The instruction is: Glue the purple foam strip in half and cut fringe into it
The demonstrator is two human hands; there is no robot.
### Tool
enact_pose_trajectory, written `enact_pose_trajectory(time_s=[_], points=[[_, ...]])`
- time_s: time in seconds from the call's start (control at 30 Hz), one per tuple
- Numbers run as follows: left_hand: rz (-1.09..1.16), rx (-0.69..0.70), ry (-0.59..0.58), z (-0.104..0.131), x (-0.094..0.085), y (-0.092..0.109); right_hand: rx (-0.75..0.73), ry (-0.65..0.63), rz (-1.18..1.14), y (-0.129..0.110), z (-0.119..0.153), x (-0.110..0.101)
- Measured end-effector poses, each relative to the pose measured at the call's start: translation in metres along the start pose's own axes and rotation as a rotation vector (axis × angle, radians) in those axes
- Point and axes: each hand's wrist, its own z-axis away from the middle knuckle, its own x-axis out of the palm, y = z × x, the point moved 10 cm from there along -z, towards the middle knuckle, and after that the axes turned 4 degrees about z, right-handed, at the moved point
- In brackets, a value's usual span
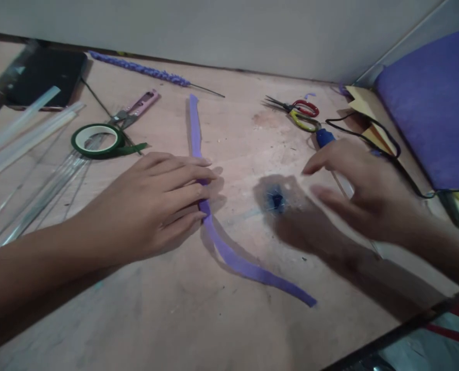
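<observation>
A narrow purple strip (244, 268) of fabric or crepe paper lies on the table, its lower part curving to the right. My left hand (167, 198) rests across the strip's middle, fingers stretched out flat with the tips on it. On the right, my right hand (362, 190) hovers, slightly blurred, with thumb and forefinger apart and nothing between them. Closest to it is a blue tool (325, 137) with a black cord (368, 138); the hand partly hides it. A dark blue spot (277, 200) marks the tabletop between the hands.
Scissors (293, 111) lie at the back right, by a purple stack (434, 108). Left are green tape (74, 141), pink thread snips (142, 104), clear sticks (28, 126) and a black phone-like slab (47, 74). A fuzzy purple stem (144, 69) lies along the wall.
</observation>
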Motion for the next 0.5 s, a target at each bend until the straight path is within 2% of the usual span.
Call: enact_pose_trajectory(time_s=[0.03, 0.07, 0.13, 0.2, 0.27, 0.33, 0.5], points=[[0.015, 0.001, -0.022, -0.001, 0.001, -0.002, -0.061, -0.043, -0.149, -0.034, -0.001, 0.003], [0.025, 0.001, -0.037, -0.002, 0.001, -0.005, -0.06, -0.065, -0.165, -0.059, -0.003, 0.006], [0.019, 0.005, -0.045, -0.004, -0.001, -0.011, -0.174, -0.122, -0.121, -0.11, -0.004, 0.013], [0.008, 0.011, -0.044, -0.007, -0.003, -0.014, -0.251, -0.125, -0.087, -0.137, -0.005, 0.018], [0.066, 0.015, -0.054, -0.009, -0.005, -0.014, -0.258, -0.132, -0.054, -0.141, -0.008, 0.024], [0.167, -0.02, -0.078, -0.009, -0.004, -0.012, -0.222, -0.155, -0.043, -0.131, -0.012, 0.028], [0.393, -0.285, -0.067, 0.002, -0.005, -0.013, -0.117, -0.131, -0.107, -0.095, -0.02, 0.021]])
